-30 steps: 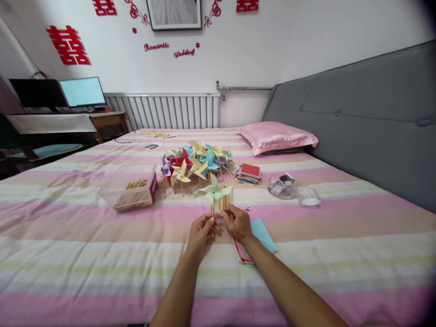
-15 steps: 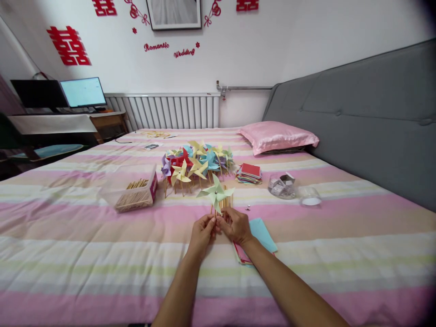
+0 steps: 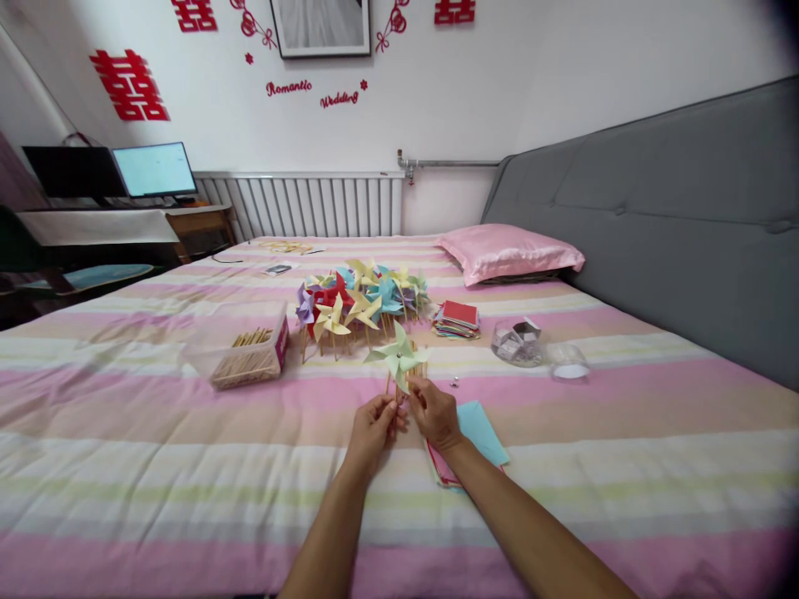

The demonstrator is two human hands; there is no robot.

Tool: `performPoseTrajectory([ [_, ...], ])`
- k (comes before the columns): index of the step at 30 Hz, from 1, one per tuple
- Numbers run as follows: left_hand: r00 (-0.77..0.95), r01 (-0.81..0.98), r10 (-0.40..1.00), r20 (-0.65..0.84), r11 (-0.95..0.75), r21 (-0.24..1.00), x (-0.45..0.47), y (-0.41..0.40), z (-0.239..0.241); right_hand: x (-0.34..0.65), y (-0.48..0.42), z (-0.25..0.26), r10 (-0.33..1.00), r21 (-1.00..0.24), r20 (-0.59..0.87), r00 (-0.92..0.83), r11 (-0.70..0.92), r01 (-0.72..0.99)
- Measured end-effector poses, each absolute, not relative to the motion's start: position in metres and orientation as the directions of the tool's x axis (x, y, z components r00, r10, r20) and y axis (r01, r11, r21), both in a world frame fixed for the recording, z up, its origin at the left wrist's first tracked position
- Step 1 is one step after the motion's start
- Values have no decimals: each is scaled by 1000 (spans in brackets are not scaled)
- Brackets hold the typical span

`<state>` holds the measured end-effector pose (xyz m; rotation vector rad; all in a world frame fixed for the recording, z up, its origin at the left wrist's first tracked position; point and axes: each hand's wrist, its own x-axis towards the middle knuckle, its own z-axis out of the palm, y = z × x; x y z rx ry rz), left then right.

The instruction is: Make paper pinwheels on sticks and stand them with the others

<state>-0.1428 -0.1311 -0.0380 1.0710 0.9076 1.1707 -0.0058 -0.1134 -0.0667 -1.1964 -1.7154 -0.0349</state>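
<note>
A pale green paper pinwheel [image 3: 398, 356] stands on a thin wooden stick just above my two hands. My left hand [image 3: 373, 426] is closed around the stick's lower end. My right hand [image 3: 433, 410] pinches the stick close under the pinwheel, with its fingers pressed together. Both hands hover over the striped bedspread [image 3: 156, 433] near the middle of the bed. A small bunch of wooden sticks stands right behind the pinwheel.
A heap of finished pinwheels [image 3: 359, 301] lies further back. Left of it is a box of wooden sticks [image 3: 248, 357]. Coloured paper sheets [image 3: 480, 428] lie under my right wrist; a paper stack [image 3: 458, 319], a clear container [image 3: 515, 342] and its lid [image 3: 568, 362] sit at right.
The pinwheel has shifted slightly right and lower, and its blades have turned a little. My right hand has moved up closer to it.
</note>
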Motion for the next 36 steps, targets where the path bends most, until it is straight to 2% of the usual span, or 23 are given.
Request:
performPoseTrajectory([
  [7,190,-245,982,-20,67,967,-143,-131,-38,-5,-114,-65,674,-440,736,-69,553,708],
  [15,211,-242,977,-17,69,968,-144,-131,-39,-5,-112,-68,675,-434,736,-47,524,732],
  [29,204,-245,979,-30,81,966,-144,-130,-40,-6,-104,-75,607,-487,774,181,389,782],
  [36,198,-247,980,-26,76,966,-144,-130,-40,-6,-105,-76,637,-533,735,232,331,778],
])
